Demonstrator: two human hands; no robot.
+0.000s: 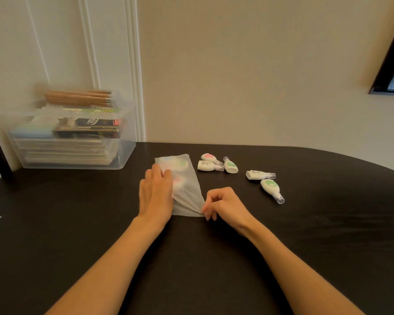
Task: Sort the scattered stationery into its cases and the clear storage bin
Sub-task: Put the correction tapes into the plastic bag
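Note:
A frosted plastic pouch (187,196) lies flat on the dark table (77,223), with correction tapes showing faintly through it. My left hand (156,194) rests flat on the pouch's left side, fingers straight. My right hand (223,206) pinches the pouch's near right corner. Several loose white correction tapes lie to the right: a pink-labelled one (208,157), a plain white one (206,166), a green-labelled one (230,165), another white one (257,175) and a green one with a clear cap (271,188). The clear storage bin (123,155) stands at the back left.
The bin holds stacked boxes, packets and a bundle of wooden pencils (77,97) on top. It sits against a white panelled wall (89,53). The table's curved far edge runs to the right. A dark frame (391,64) hangs at the upper right.

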